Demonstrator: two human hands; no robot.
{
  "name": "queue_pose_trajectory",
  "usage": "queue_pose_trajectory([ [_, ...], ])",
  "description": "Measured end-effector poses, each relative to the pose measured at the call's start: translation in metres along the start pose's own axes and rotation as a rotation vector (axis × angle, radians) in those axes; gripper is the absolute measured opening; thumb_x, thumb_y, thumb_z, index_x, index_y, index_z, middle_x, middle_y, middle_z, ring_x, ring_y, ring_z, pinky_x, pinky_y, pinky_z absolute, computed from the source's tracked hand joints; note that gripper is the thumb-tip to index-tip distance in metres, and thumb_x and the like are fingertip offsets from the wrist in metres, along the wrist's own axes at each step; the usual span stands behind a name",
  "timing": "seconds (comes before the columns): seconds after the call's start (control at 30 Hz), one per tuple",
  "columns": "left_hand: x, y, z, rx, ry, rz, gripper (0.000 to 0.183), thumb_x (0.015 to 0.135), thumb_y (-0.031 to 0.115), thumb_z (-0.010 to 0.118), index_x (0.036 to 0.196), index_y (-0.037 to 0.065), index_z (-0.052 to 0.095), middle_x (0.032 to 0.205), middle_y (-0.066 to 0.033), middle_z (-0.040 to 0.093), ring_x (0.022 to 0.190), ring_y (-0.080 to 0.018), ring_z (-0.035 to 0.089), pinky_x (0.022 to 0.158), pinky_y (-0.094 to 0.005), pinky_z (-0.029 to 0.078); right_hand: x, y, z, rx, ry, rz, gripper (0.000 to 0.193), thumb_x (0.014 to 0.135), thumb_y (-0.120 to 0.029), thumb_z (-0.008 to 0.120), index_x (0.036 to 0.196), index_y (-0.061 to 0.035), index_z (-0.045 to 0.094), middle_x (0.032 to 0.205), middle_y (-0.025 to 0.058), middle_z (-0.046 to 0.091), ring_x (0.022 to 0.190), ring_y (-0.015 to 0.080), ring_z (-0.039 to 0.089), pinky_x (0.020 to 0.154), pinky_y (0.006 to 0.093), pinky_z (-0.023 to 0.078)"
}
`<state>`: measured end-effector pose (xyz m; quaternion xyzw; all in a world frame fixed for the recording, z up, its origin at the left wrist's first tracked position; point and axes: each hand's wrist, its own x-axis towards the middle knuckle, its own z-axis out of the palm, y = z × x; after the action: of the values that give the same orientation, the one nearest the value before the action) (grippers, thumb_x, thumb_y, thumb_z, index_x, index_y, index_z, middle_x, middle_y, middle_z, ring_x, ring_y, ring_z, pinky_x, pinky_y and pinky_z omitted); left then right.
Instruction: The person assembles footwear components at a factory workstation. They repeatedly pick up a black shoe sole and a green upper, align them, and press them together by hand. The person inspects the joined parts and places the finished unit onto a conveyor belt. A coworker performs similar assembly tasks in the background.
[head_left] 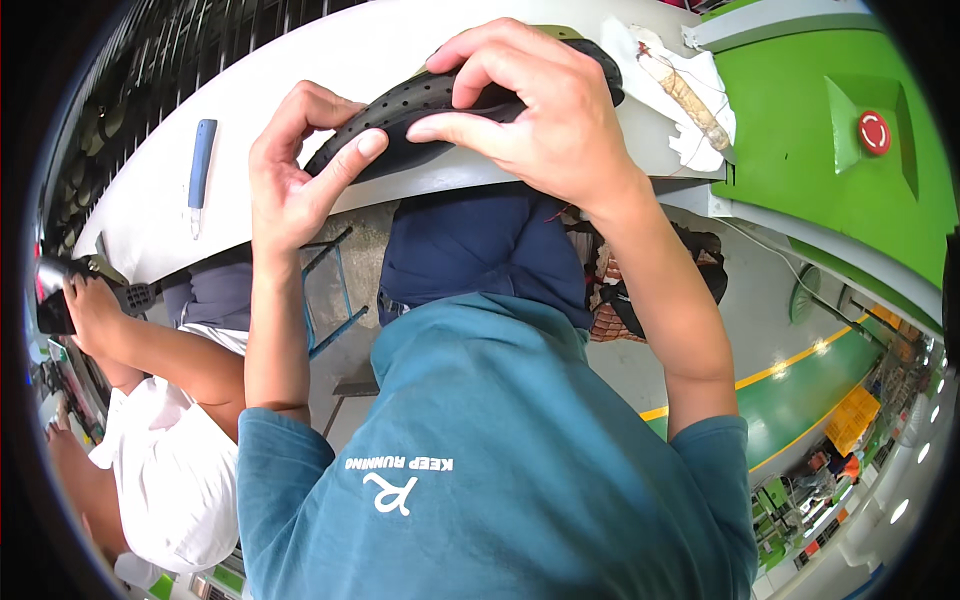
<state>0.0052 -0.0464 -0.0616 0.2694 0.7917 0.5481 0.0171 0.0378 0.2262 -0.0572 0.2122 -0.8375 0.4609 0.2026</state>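
Across the near edge of the white table [160, 200] I hold what looks like a black shoe [420, 93], with rows of small holes along a curved strip and an olive part at its far side. My left hand [300, 165] is closed on its left end, thumb on the near side and fingers behind. Arched over its right half, my right hand [540, 110] grips it between thumb and fingers. My right fingers hide part of the shoe, and its underside is out of sight.
A blue-handled cutter [202, 165] lies at left on the table. At right, a tape-wrapped tool [685, 98] rests on white paper [715, 85], beside a green machine [800, 150] with a red button [874, 132]. Another person [170, 460] works at left, holding a dark object [55, 300].
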Motion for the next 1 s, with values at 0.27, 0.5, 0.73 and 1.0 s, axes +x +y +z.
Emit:
queue_pose_trajectory([
  [0.27, 0.034, 0.049, 0.034, 0.246, -0.067, 0.068, 0.045, 0.081, 0.017, 0.097, 0.119, -0.001, 0.080, 0.121, -0.0152, 0.082, 0.114, -0.0270, 0.079, 0.103, -0.0380, 0.060, -0.005, 0.005, -0.040, 0.076, -0.060, 0.070, 0.038, 0.077, -0.016, 0.099, 0.091, -0.0038, 0.066, 0.123, 0.0153, 0.075, 0.109, 0.0304, 0.074, 0.091, 0.0386, 0.060],
  [0.5, 0.041, 0.032, 0.025, 0.012, -0.114, -0.125, 0.037, 0.084, 0.004, 0.094, 0.119, -0.003, 0.082, 0.130, -0.0190, 0.080, 0.123, -0.0240, 0.075, 0.113, -0.0374, 0.056, 0.002, -0.009, -0.040, 0.026, -0.039, 0.149, 0.040, 0.079, -0.024, 0.098, 0.086, -0.0048, 0.063, 0.119, 0.0119, 0.076, 0.104, 0.0293, 0.075, 0.086, 0.0385, 0.060],
  [0.73, 0.038, 0.039, 0.033, 0.122, -0.077, -0.049, 0.036, 0.084, 0.007, 0.095, 0.116, -0.003, 0.082, 0.126, -0.0210, 0.081, 0.120, -0.0252, 0.077, 0.110, -0.0379, 0.057, -0.007, 0.011, -0.031, -0.102, 0.053, -0.035, 0.039, 0.080, -0.025, 0.096, 0.087, -0.0076, 0.062, 0.117, 0.0094, 0.075, 0.098, 0.0312, 0.074, 0.080, 0.0402, 0.060],
  [1.0, 0.055, 0.042, 0.025, 0.161, -0.169, 0.030, 0.029, 0.087, 0.005, 0.091, 0.111, -0.005, 0.080, 0.119, -0.0180, 0.083, 0.116, -0.0252, 0.079, 0.108, -0.0375, 0.058, -0.014, 0.015, -0.015, -0.124, 0.192, 0.104, 0.053, 0.068, -0.041, 0.102, 0.093, -0.0098, 0.067, 0.095, 0.0026, 0.073, 0.082, 0.0271, 0.072, 0.072, 0.0390, 0.058],
])
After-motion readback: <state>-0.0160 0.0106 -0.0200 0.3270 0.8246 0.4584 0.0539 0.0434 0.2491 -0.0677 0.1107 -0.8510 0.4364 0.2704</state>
